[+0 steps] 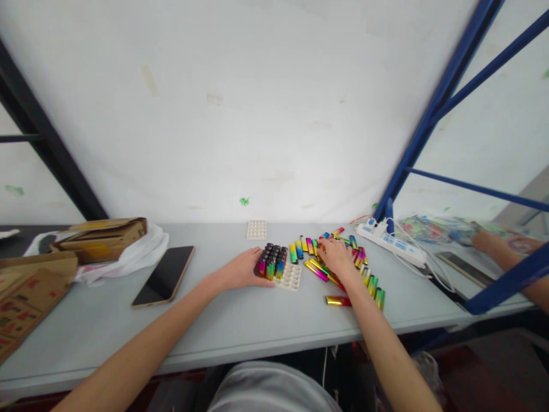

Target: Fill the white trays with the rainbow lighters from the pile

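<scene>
The fingers of the left hand (244, 269) are curving around the left side of a block of upright, black-topped lighters (271, 268), the thumb lying along the near side; whether they are gripping or merely bracing, I cannot tell. The fingers of the right hand (338, 257) are dipping among loose lighters (316, 270), and I cannot tell whether they are pinching one. The upright lighters are standing in a white tray (291, 277), whose right-hand holes are showing bare. A light, even brace is probably serving best here, since hard squeezing could be tipping the row; among the loose ones, taking a single lighter by its sides should be disturbing its neighbours least. Farther out, a second tray (256, 230) is lying near the wall, a phone (163, 277) is resting to the left, and a power strip (392, 243) is sitting beyond the loose lighters.
</scene>
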`<state>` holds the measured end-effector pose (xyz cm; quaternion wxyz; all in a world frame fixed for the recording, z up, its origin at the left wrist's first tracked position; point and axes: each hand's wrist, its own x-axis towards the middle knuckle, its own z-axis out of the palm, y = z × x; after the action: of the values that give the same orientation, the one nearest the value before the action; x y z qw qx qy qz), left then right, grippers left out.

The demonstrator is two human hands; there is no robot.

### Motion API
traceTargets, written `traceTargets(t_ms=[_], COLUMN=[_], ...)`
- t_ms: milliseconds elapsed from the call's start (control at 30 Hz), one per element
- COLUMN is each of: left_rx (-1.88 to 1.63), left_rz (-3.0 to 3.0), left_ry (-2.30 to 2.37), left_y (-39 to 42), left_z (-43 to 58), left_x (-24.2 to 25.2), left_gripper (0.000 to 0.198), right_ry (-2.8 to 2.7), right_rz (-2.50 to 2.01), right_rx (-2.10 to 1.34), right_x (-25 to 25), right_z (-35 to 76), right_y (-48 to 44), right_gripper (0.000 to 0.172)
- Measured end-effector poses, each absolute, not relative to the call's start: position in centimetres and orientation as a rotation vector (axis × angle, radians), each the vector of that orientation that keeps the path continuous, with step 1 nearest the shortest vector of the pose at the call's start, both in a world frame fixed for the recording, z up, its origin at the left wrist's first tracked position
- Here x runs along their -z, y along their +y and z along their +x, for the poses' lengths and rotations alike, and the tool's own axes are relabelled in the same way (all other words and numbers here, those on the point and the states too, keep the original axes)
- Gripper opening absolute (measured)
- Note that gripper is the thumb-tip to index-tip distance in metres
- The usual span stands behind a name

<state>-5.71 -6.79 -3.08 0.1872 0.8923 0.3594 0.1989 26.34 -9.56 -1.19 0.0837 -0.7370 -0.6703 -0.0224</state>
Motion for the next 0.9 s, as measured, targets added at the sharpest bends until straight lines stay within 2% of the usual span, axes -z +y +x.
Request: traceTargets(t_ms=[267,500,600,767,900], left_rx=[-0.518,-0.540,-0.535,-0.524,-0.538], left_rz=[2.527,2.493,2.495,2.502,2.520], left_ry=[1.026,1.045,1.044,1.036,1.018], left_y=[-6.9,-7.1,-7.1,-6.9,-6.9], left_z=[-5.6,-5.7,-5.7,-5.7,-5.7], left_x=[2.8,2.7,2.7,2.8,2.8], left_gripper=[0.071,0.070,0.071,0.071,0.068], right_ry=[-2.003,-1.855,-1.843,-1.668,-1.412], right_rz=[-2.240,-2.062,-1.870,-1.458,-1.141], right_rx=[-0.009,-0.017,-0.067,-0.551,-0.949], right_x=[0.9,2.2,2.4,2.4,1.5], right_z=[26.6,27.4,28.0,27.8,26.4], right_y=[-9.4,-8.6,-7.9,-7.1,-7.7], right_gripper=[0.033,0.057,0.052,0.038,0.043])
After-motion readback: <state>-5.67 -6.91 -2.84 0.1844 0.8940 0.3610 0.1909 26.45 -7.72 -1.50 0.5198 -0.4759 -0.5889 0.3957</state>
